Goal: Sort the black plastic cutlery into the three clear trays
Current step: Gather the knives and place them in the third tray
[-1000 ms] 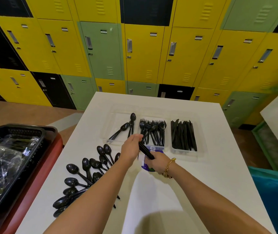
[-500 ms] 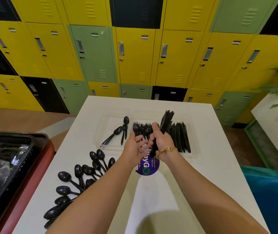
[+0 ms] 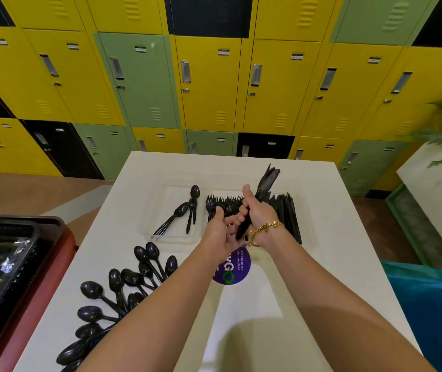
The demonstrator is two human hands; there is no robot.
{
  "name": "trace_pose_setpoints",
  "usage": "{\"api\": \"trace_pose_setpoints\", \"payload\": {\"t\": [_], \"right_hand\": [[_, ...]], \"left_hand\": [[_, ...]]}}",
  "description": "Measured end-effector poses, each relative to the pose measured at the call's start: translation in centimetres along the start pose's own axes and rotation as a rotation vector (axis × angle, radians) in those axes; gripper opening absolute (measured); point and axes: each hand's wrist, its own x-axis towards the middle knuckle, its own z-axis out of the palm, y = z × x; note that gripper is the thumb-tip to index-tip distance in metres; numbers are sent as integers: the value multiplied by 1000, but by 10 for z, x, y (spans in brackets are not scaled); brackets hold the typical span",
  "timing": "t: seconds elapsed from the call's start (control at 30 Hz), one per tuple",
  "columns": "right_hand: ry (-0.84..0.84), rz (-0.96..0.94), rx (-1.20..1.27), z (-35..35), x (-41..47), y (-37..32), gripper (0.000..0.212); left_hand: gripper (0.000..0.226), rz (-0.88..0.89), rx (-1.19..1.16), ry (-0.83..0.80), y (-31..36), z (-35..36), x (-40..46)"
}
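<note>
bench: white rectangular bench (image 3: pixel 321 264), everything sits on it
trays: three clear plastic trays (image 3: pixel 161 234) in a row; left has a few spoons, middle forks, right knives
loose spoons: pile of black plastic spoons (image 3: pixel 123 288) near left
right hand (image 3: pixel 257 213): fist wrapped round a bundle of black plastic knives (image 3: pixel 267 181), upright
left hand (image 3: pixel 221 232): half open, fingers touching the bundle's bottom

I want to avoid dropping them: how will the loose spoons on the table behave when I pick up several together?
The loose spoons look glossy, so probably slippery. They seem thin plastic: likely light and slightly bendy. Their handles overlap, so neighbours may drag along.
</note>
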Motion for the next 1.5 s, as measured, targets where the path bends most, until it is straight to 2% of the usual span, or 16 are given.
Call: {"api": "trace_pose_setpoints", "payload": {"t": [0.07,0.2,0.4,0.53,0.57,0.63,0.73,0.9,1.0,1.13,1.23,1.4,1.5], "right_hand": [[57,38,-144,-12,18,-7,41],[199,151,-382,-39,51,-21,33],[301,256,-703,-65,87,-25,31],[295,313,-820,-71,101,-18,32],[272,313,-865,-71,102,-17,30],[230,311,-893,-67,102,-16,11],[272,261,-913,-62,104,-12,41],[399,223,-1270,-56,96,-3,45],[459,151,-1282,-58,96,4,36],[506,75,-1356,-58,89,9,29],[514,3,-1390,-58,77,11,31],[542,-154,-1243,-53,59,18,30],[455,-250,-1187,-31,45,25,27]], "left_hand": [[43,24,127,56,7,-4,5],[15,43,194,124,20,-17,19],[20,99,366,199,39,-32,29],[11,99,429,215,44,-40,32],[12,100,440,217,46,-42,33],[12,100,455,210,50,-48,32],[14,102,472,211,54,-57,30],[21,138,512,239,62,-74,26],[23,142,513,253,65,-83,23],[14,141,510,281,69,-88,15],[13,143,505,291,69,-90,9],[13,157,506,291,68,-89,-1],[11,194,505,291,67,-96,-10]]}}
